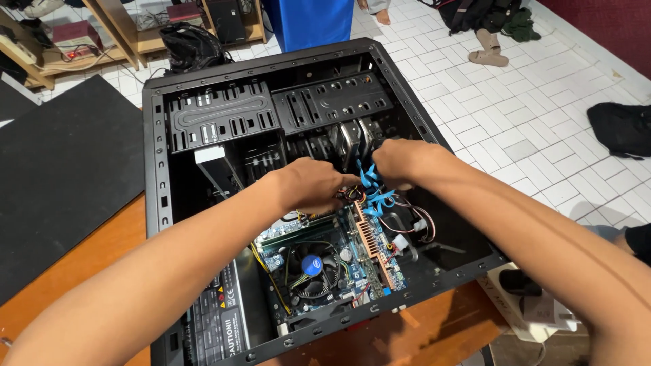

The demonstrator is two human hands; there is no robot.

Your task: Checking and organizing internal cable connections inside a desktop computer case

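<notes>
An open black computer case (157,163) lies on its side on a wooden table (81,264). Both my hands reach inside it, above the motherboard (339,261). My left hand (313,183) is curled, fingers down among thin wires near the board's upper edge. My right hand (401,161) is closed around flat blue cables (371,190) beside the drive bays (339,139). A round cooler fan (310,268) sits on the board below my hands. What the left fingers pinch is hidden.
A power supply (224,315) sits at the case's near-left corner. A black case panel (61,176) lies on the left of the table. White tiled floor (515,115) lies to the right, with a power strip (536,308), bags and shoes. Wooden shelves stand at the back left.
</notes>
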